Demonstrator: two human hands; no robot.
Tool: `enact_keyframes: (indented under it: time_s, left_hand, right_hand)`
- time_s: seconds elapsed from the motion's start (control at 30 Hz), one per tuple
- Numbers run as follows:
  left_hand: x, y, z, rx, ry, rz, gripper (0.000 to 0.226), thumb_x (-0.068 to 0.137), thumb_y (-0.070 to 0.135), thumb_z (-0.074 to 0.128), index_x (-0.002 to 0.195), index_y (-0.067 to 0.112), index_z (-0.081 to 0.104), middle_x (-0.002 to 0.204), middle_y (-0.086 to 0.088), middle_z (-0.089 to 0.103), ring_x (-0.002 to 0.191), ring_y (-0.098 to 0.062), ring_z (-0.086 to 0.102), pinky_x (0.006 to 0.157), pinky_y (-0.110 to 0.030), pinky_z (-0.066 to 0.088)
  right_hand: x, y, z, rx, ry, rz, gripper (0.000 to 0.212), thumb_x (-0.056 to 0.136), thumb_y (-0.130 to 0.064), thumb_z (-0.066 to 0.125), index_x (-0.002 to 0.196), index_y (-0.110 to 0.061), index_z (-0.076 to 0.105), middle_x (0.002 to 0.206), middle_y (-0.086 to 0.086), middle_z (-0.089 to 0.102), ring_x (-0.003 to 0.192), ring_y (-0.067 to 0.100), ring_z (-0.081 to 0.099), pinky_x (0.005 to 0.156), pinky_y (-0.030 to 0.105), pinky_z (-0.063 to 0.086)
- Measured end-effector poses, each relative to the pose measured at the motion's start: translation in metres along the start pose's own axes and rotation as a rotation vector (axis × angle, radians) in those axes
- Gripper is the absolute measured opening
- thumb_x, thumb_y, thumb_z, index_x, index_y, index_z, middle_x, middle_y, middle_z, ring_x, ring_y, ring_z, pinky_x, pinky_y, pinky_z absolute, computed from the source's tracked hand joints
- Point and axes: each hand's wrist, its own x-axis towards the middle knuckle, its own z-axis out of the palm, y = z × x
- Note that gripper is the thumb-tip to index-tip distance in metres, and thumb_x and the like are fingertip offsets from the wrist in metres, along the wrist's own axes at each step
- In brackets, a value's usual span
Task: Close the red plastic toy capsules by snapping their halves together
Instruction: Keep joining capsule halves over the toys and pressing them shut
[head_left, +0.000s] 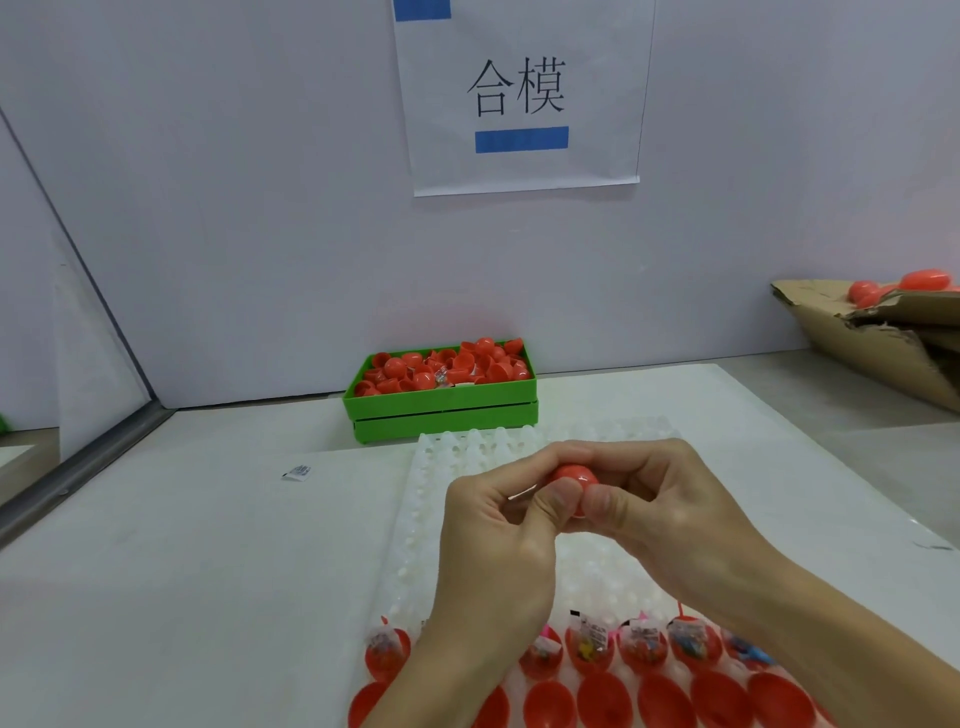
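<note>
Both hands, left (498, 525) and right (654, 499), pinch 1 red capsule (575, 477) above a white tray (431, 499) on the white table (182, 571); a green bin (441, 410) sits against the grey wall (260, 208).

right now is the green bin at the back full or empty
Full: the green bin is heaped with red capsule halves rising above its rim.

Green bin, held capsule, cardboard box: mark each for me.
green bin (441, 402): head view, front wall.
capsule (574, 475): head view, red top showing between the fingers.
cardboard box (878, 348): head view, torn side panel.
</note>
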Motion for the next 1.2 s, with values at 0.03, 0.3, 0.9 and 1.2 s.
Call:
enact_keyframes:
  time_s: [0.03,0.3,0.9,1.2]
  left_hand:
    - [0.0,0.0,0.0,-0.002,0.004,0.002,0.03,0.087,0.014,0.058,0.097,0.034,0.078,0.094,0.007,0.077,0.092,-0.014,0.074,0.078,-0.027,0.06]
    - [0.007,0.0,0.0,-0.316,-0.03,-0.241,0.025,0.084,0.018,0.061,0.102,0.021,0.078,0.109,-0.005,0.074,0.108,-0.024,0.069,0.089,-0.036,0.057]
    - [0.015,0.006,-0.015,-0.819,0.141,-0.64,0.038,0.104,0.017,0.04,0.109,-0.01,0.064,0.085,-0.023,0.069,0.067,-0.024,0.068,0.061,-0.031,0.059]
    - [0.015,-0.008,-0.023,0.443,0.221,-0.107,0.025,0.079,0.022,0.081,0.096,0.03,0.064,0.087,0.012,0.067,0.086,0.0,0.063,0.068,-0.013,0.053]
  right_hand:
    - [0.0,-0.001,0.0,-0.003,-0.011,0.003,0.047,0.072,-0.04,0.083,0.108,-0.009,0.076,0.107,0.02,0.074,0.103,0.037,0.07,0.087,0.041,0.058]
    - [0.0,-0.009,-0.003,-0.18,0.019,-0.023,0.029,0.076,-0.018,0.073,0.104,-0.021,0.078,0.104,0.005,0.077,0.101,0.022,0.072,0.087,0.027,0.057]
    - [-0.004,-0.003,-0.004,-0.728,0.11,-0.109,0.073,0.069,-0.054,0.069,0.137,-0.044,0.045,0.12,-0.025,0.059,0.115,-0.003,0.055,0.087,0.018,0.052]
    - [0.0,-0.001,-0.009,-0.639,0.174,-0.033,0.051,0.077,-0.051,0.061,0.127,-0.046,0.054,0.115,-0.02,0.063,0.107,-0.007,0.06,0.08,0.011,0.052]
